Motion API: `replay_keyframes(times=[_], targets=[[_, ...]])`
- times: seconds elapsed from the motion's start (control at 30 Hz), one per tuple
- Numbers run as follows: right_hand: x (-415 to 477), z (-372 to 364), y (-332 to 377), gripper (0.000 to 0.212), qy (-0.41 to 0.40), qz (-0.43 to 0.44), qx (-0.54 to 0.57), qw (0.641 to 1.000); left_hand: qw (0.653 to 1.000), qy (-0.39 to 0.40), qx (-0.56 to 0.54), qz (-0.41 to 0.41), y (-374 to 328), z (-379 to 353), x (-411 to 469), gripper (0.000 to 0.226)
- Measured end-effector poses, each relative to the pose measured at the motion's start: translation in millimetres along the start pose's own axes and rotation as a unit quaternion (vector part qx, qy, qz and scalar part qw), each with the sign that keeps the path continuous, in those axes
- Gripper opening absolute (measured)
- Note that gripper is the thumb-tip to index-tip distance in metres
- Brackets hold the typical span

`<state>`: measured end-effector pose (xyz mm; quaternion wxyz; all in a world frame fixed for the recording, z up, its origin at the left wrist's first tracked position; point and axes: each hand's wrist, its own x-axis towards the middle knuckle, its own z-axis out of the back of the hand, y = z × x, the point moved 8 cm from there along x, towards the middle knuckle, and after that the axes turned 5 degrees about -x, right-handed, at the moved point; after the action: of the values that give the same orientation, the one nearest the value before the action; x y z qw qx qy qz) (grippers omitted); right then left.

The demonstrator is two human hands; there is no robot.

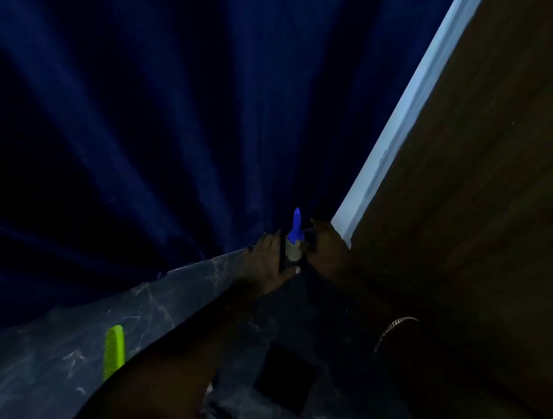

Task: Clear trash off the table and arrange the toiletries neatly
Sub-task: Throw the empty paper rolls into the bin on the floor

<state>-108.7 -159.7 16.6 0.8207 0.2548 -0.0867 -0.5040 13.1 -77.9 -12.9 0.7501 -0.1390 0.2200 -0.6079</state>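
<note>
Blue-capped bottle (pixel 294 237) upright at far corner of tabletop (pixel 57 374), probably parking it out of the way. Left hand (pixel 264 263) curls round its base, steadying. Right hand (pixel 328 251) is beside it, grip too dark to tell. Green comb (pixel 114 350) still unsorted near me.

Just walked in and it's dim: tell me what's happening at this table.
A person's left hand and right hand are on either side of a blue-capped bottle at the far corner of the dark table, by the blue curtain. Their grip is too dim to make out. A green comb lies nearer, untouched.
</note>
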Motion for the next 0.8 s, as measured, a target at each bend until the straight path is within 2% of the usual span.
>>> replay_keyframes(times=[0.1, 0.2, 0.33, 0.5, 0.63, 0.8], targets=[[16, -6, -4, 0.053, -0.008, -0.017, 0.028, 0.999, 0.987, -0.028, -0.148, 0.053, 2, -5, 17, 0.076], [24, -13, -2, 0.030, 0.005, -0.009, 0.024, 1.000, 0.966, -0.055, -0.238, 0.079, -2, -9, 27, 0.049], [29, -15, 2, 0.028, -0.008, 0.019, 0.038, 0.999, 0.951, -0.060, -0.294, 0.079, -2, -17, 32, 0.036], [23, -18, 0, 0.024, -0.024, 0.028, 0.099, 0.994, 0.934, -0.041, -0.347, 0.069, 4, -15, 27, 0.027], [7, -11, 8, 0.024, -0.038, 0.039, 0.148, 0.987, 0.926, -0.035, -0.372, 0.046, 5, -4, 6, 0.036], [-35, 2, 24, 0.030, -0.048, 0.027, 0.228, 0.972, 0.909, -0.071, -0.410, 0.038, 3, 13, -37, 0.039]])
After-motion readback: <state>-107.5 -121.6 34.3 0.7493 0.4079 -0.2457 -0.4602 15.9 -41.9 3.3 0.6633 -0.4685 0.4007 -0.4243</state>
